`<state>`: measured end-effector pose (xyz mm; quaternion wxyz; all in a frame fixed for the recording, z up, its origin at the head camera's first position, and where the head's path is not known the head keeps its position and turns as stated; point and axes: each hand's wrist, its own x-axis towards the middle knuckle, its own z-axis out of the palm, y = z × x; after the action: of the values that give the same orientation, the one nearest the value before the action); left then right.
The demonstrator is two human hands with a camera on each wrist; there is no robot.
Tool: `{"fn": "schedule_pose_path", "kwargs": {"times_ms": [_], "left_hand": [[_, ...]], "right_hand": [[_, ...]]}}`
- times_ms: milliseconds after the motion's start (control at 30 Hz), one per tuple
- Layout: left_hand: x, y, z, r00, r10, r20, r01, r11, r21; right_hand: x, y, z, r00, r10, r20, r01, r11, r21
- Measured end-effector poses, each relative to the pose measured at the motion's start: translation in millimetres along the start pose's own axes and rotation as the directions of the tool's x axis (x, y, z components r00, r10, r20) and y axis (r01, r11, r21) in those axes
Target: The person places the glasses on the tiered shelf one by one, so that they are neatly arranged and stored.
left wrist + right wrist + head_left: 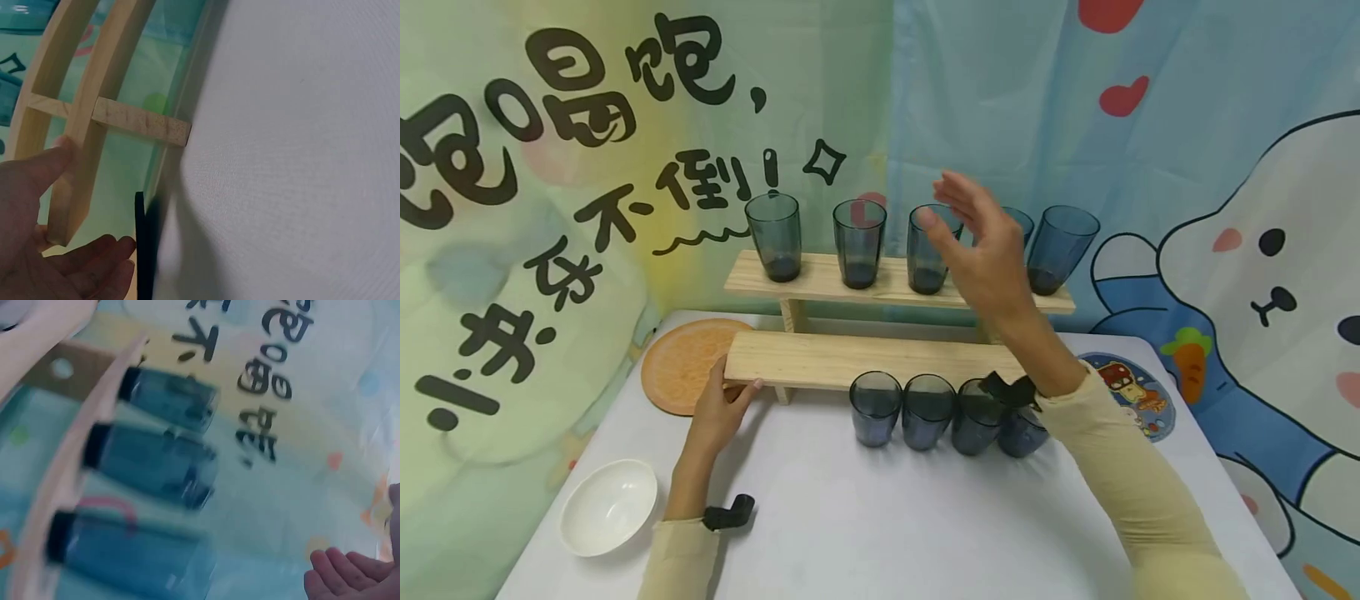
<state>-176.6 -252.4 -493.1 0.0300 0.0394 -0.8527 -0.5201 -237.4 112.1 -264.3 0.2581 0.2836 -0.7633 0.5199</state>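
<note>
A two-tier wooden rack [835, 358] stands on the table, its lower board bare. My left hand [718, 417] grips the left end of that board; in the left wrist view its thumb [47, 165] lies against the edge and the other fingers are loosely bent. Several blue-grey tumblers [859, 242] stand along the upper board. My right hand [988, 258] is raised before them, fingers extended, holding nothing, and partly hides one tumbler. Several more tumblers [876, 408] sit in a row on the table before the rack's right half, partly covered by the right wrist strap.
A round wooden-looking board [681, 367] lies left of the rack. The white bowl [608, 508] is at the table's front left. On the right lies a round cartoon-printed mat [1153, 408]. A printed cloth backdrop [820, 83] hangs close behind the rack.
</note>
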Motion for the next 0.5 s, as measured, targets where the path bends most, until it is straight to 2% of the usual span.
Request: {"fn": "schedule_pose_path", "kwargs": {"times_ms": [100, 233, 367, 500], "left_hand": [[-1.9, 1.8, 0.1, 1.0, -0.009, 0.002, 0.009, 1.0, 0.017], [-3.1, 3.1, 0.9, 1.0, -0.016, 0.005, 0.015, 1.0, 0.024], [-2.5, 3.6, 1.2, 1.0, -0.008, 0.0, 0.008, 1.0, 0.015], [-2.2, 4.2, 2.1, 1.0, -0.011, 0.0, 0.011, 1.0, 0.02]], "right_hand": [[-30.6, 18, -32, 0.999, 0.033, -0.015, -0.033, 0.999, -0.034], [-76.7, 37, -64, 0.99, 0.142, -0.022, -0.143, 0.985, -0.101], [-121.5, 54, -82, 0.966, 0.258, -0.025, -0.259, 0.951, -0.169], [-159.8, 70, -94, 0.931, 0.364, -0.022, -0.359, 0.903, -0.235]]}}
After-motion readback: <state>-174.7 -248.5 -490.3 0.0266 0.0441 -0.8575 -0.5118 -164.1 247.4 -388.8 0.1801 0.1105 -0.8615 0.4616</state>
